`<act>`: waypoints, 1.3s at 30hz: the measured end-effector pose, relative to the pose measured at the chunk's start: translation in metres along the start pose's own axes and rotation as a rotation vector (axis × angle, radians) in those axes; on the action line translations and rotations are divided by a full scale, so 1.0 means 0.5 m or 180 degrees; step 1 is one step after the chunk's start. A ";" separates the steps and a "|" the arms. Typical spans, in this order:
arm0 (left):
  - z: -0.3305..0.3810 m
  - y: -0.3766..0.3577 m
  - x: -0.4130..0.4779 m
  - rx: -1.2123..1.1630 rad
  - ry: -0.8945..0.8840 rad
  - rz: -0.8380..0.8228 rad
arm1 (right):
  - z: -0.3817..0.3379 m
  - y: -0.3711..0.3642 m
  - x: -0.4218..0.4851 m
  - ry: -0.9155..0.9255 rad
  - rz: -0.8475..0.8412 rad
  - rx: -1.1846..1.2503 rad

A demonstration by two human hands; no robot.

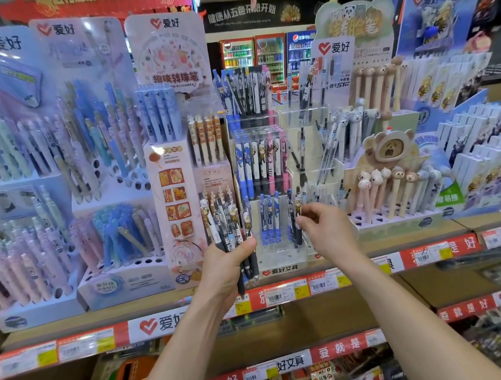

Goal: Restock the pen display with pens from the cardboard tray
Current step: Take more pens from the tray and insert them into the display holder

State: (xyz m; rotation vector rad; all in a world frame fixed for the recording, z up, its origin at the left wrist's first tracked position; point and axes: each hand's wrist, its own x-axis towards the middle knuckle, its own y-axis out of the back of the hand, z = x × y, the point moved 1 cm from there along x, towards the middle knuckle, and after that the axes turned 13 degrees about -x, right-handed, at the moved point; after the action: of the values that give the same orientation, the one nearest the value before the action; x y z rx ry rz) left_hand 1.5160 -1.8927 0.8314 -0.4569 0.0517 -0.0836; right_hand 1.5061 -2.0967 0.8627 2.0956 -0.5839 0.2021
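My left hand (229, 267) grips a bundle of black and white character pens (231, 224), held upright in front of the shelf. My right hand (324, 229) pinches the top of a single pen (297, 223) that stands at the lowest tier of the clear tiered pen display (267, 173). That display holds rows of blue, black and pink character pens on its upper tiers and a few blue ones on the bottom tier. No cardboard tray is in view.
Pastel pen stands (64, 173) fill the shelf to the left, with a pink box display (175, 207) right beside my left hand. Animal-topped pens (391, 191) and boxed sets (477, 150) stand to the right. Price-tag strips (280, 296) line the shelf edge, with lower shelves below.
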 end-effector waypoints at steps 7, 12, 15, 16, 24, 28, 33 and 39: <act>-0.002 -0.001 -0.003 -0.0080 -0.0029 0.0043 | 0.016 -0.040 -0.024 -0.0108 -0.0084 -0.0098; -0.006 -0.006 -0.001 -0.0200 -0.0007 -0.0006 | 0.015 -0.032 -0.030 -0.0153 0.0064 -0.0086; -0.005 -0.009 -0.003 -0.0216 0.0029 -0.0027 | -0.003 -0.011 -0.043 -0.0012 0.0557 0.0019; -0.005 -0.011 -0.003 -0.0218 0.0046 -0.0048 | -0.013 -0.006 -0.049 0.0054 0.0585 0.0118; -0.011 -0.028 -0.013 0.0196 -0.0122 -0.0328 | -0.069 -0.031 -0.056 -0.0043 -0.1071 0.1253; -0.009 -0.024 -0.011 0.0259 -0.0112 -0.0305 | -0.074 -0.026 -0.044 -0.0016 -0.1116 0.1377; -0.011 -0.008 -0.004 0.0235 0.0061 0.0032 | -0.081 0.017 -0.004 0.0041 -0.0886 0.1425; -0.013 -0.002 -0.005 0.0136 0.0048 0.0162 | -0.078 0.037 0.039 0.0131 -0.0199 0.0938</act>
State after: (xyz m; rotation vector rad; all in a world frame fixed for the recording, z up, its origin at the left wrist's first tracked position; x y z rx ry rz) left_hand 1.5132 -1.8964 0.8261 -0.4122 0.0760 -0.0382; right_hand 1.5172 -2.0798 0.9054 2.3842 -0.4860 0.3106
